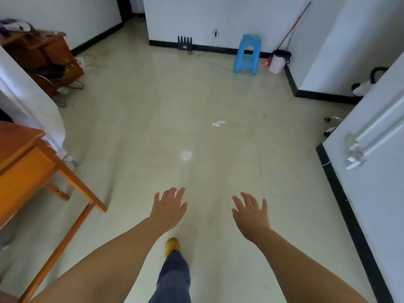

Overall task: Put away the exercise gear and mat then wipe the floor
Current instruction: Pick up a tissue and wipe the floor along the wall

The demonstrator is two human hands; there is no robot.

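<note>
Both hands empty, fingers spread: left hand, right hand.
Risk: stepping on crumpled white paper scrap on glossy cream tiled floor; slip.

Both bare forearms are extended toward frame centre; the left hand and right hand are held empty, palms down, fingers spread.

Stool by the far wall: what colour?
Light blue stool, seen in the head view.

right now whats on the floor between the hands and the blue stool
Head view: a round white spot and a crumpled white scrap lie between the hands and blue stool; otherwise bare floor.
</note>
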